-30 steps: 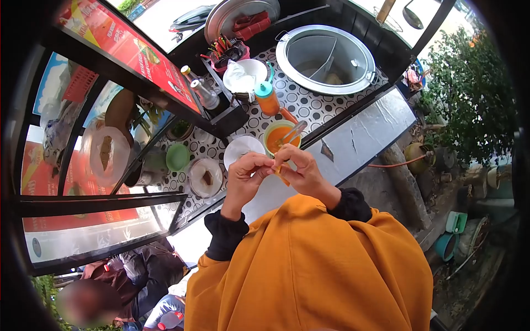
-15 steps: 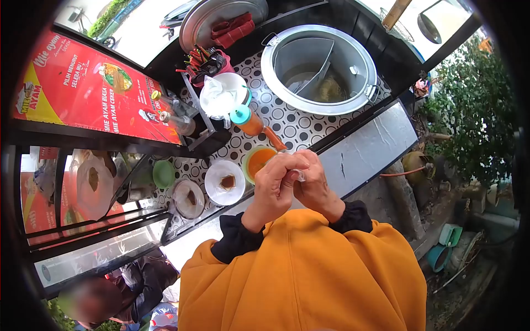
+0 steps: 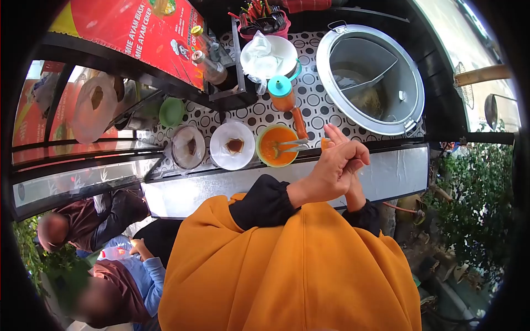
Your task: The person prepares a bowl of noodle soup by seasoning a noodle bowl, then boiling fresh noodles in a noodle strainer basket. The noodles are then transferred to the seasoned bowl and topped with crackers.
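A loose mustard-orange cloth garment worn over black sleeves.
The garment is wide and plain, matte and smooth, with one fine seam line running straight down the middle of the front and long soft folds spreading to either side of it; the cloth turns a brighter orange where light catches it and a browner shade inside the folds. From under its top edge come the left black fabric sleeve and the right black fabric sleeve, both dark and unpatterned. The left one is full and puffy, drawn in at the wrist to a gathered, slightly ruffled cuff; the right one shows only as a short, crinkled stretch near the wrist. The left hand and right hand are bare, the right one largely hidden.
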Motion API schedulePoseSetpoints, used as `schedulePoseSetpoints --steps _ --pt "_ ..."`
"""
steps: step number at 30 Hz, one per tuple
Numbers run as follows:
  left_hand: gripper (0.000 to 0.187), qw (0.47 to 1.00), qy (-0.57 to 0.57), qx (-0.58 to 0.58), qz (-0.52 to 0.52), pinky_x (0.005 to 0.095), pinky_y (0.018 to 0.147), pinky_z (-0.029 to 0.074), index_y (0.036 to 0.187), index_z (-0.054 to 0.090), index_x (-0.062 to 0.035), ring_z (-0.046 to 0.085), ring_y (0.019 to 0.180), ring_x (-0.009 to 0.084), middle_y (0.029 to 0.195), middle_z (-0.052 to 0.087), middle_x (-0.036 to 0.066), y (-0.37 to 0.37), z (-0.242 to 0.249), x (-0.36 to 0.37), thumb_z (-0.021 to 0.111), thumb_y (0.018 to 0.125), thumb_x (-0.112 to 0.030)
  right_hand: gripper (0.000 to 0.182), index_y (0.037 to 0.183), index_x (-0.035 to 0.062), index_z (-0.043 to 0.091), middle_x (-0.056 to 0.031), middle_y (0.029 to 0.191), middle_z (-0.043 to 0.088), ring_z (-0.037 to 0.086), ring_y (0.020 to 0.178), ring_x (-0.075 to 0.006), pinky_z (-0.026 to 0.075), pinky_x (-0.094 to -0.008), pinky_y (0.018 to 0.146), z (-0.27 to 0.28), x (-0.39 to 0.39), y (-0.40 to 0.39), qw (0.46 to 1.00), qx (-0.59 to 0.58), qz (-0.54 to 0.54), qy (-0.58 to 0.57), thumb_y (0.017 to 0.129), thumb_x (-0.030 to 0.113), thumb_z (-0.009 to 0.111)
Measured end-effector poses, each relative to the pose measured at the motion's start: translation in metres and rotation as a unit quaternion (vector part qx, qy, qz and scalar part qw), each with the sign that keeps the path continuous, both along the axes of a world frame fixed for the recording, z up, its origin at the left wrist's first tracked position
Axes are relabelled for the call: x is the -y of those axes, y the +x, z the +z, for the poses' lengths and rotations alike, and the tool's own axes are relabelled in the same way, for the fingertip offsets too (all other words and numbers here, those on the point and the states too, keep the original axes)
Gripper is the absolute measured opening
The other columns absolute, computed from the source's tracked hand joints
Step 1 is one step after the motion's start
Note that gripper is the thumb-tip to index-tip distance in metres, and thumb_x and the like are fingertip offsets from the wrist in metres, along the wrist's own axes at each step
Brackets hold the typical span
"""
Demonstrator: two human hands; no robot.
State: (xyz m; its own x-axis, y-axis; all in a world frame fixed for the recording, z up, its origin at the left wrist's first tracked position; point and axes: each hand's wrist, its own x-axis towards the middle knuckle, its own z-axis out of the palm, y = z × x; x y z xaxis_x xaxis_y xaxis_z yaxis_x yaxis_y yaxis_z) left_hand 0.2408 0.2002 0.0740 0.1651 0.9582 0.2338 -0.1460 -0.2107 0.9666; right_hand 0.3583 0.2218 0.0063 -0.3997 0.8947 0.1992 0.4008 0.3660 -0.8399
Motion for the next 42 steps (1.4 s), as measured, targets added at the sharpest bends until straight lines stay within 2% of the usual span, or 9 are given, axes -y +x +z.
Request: schedulePoseSetpoints --steps 3,7,10,13,19,29,34,38,42 --pt "0.022 0.999 0.028 -0.046 0.010 0.0276 0.073 0.046 0.106 0.051 -0.0022 0.057 0.082 0.0167 0.093 0.057 0.010 0.003 -0.020 -0.011 0.053 0.086 0.006 0.045 0.120 0.0082 0.059 -0.0145 0.133 0.050 0.048 0.115 -0.0348 0.041 -0.0421 0.093 -0.021 -0.023 0.012 1.000 -0.013 0.007 -0.007 0.077 0.019 0.062" --pt "0.060 0.961 0.094 -0.236 0.106 0.0354 0.078 0.049 0.140 0.028 -0.0045 0.059 0.096 0.0255 0.120 0.053 0.016 -0.008 -0.020 -0.014 0.058 0.088 -0.005 0.033 0.099 0.0050 0.067 -0.0169 0.110 0.065 0.062 0.095 -0.0341 0.048 -0.0423 0.082 -0.038 -0.078 0.000 0.950 0.253 0.026 -0.178 0.076 0.028 0.062" --pt "0.060 0.969 0.064 -0.205 0.120 0.0339 0.081 0.050 0.140 0.028 -0.0049 0.058 0.102 0.0253 0.134 0.043 0.017 -0.026 -0.011 0.008 0.058 0.088 -0.005 0.040 0.096 0.0008 0.068 -0.0191 0.094 0.068 0.066 0.086 -0.0334 0.050 -0.0424 0.077 -0.066 -0.124 -0.024 0.855 0.433 0.115 -0.261 0.083 0.037 0.057" --pt "0.058 0.980 -0.007 -0.191 0.052 0.0318 0.082 0.050 0.140 0.030 -0.0050 0.058 0.103 0.0216 0.140 0.038 0.015 -0.059 -0.005 0.037 0.057 0.089 -0.006 0.048 0.096 -0.0009 0.068 -0.0218 0.098 0.067 0.064 0.095 -0.0351 0.050 -0.0430 0.081 -0.095 -0.133 -0.065 0.852 0.459 0.069 -0.242 0.086 0.044 0.055" --pt "0.046 0.978 -0.132 -0.088 0.134 0.0281 0.081 0.049 0.134 0.037 -0.0034 0.059 0.100 0.0166 0.134 0.045 0.011 -0.104 -0.025 0.099 0.054 0.092 -0.007 0.071 0.112 -0.0086 0.048 -0.0285 0.100 0.062 0.061 0.096 -0.0407 0.049 -0.0429 0.081 -0.100 -0.117 -0.094 0.899 0.392 0.084 -0.177 0.069 0.041 0.076" --pt "0.043 0.966 -0.152 -0.031 0.207 0.0253 0.081 0.046 0.133 0.039 -0.0037 0.058 0.100 0.0132 0.134 0.046 0.009 -0.160 -0.032 0.147 0.053 0.092 -0.007 0.043 0.099 -0.0050 0.049 -0.0259 0.093 0.062 0.059 0.094 -0.0440 0.049 -0.0469 0.080 -0.136 -0.115 -0.106 0.956 0.290 0.026 -0.040 0.064 0.007 0.071" --pt "0.044 0.968 -0.137 -0.015 0.210 0.0246 0.081 0.045 0.133 0.038 -0.0046 0.057 0.099 0.0121 0.133 0.046 0.008 -0.187 -0.032 0.157 0.052 0.092 -0.005 0.040 0.099 -0.0036 0.053 -0.0266 0.097 0.063 0.060 0.097 -0.0413 0.049 -0.0430 0.083 -0.092 -0.117 -0.098 0.930 0.340 -0.064 -0.125 0.066 0.012 0.069" --pt "0.045 0.967 -0.134 0.023 0.214 0.0239 0.080 0.045 0.133 0.037 -0.0052 0.057 0.097 0.0112 0.132 0.045 0.006 -0.207 -0.043 0.165 0.052 0.091 -0.004 0.051 0.109 -0.0003 0.055 -0.0215 0.097 0.065 0.064 0.093 -0.0350 0.049 -0.0377 0.082 -0.060 -0.130 -0.082 0.950 0.218 -0.159 -0.154 0.065 0.020 0.071" --pt "0.045 0.963 -0.139 0.045 0.225 0.0235 0.079 0.044 0.133 0.037 -0.0051 0.057 0.097 0.0112 0.132 0.044 0.007 -0.224 -0.047 0.170 0.052 0.090 -0.003 0.048 0.114 0.0021 0.053 -0.0185 0.096 0.065 0.065 0.090 -0.0306 0.050 -0.0358 0.082 0.006 -0.176 -0.105 0.964 0.155 -0.210 0.049 0.069 0.017 0.063"
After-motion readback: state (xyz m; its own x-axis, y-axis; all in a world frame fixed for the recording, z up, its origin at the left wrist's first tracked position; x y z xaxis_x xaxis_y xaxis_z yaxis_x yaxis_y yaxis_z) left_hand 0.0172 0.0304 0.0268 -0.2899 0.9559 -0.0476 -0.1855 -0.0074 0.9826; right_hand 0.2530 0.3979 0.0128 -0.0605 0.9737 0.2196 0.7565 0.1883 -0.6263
